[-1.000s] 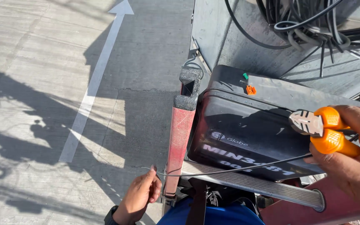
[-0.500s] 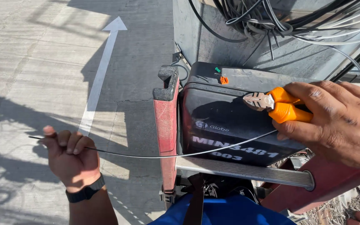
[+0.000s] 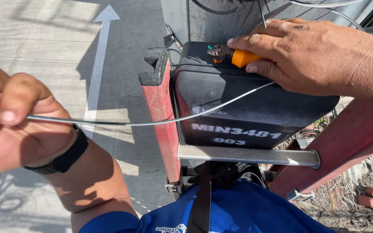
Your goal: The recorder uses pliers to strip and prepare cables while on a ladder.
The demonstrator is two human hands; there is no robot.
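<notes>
My left hand (image 3: 11,116) is closed around a thin grey wire (image 3: 152,122) near the left edge of the view. The wire stretches right across a red ladder rail (image 3: 158,108) and runs under my right hand (image 3: 307,54). That hand grips orange-handled pliers (image 3: 234,55), whose jaws rest on the top of a black plastic box (image 3: 247,108). The box sits between the ladder rails, above a metal rung (image 3: 247,156). A black watch band (image 3: 67,155) is on my left wrist.
Far below lies a concrete road with a white painted arrow (image 3: 100,56). A grey pole (image 3: 212,19) with hanging cables stands behind the box. The second red rail (image 3: 350,138) slopes at right, above dry debris and pipe ends (image 3: 370,198). My blue shirt (image 3: 238,211) fills the bottom.
My left hand has pulled the wire up and further left, close to the camera. My right hand with the pliers has moved up onto the top of the black box.
</notes>
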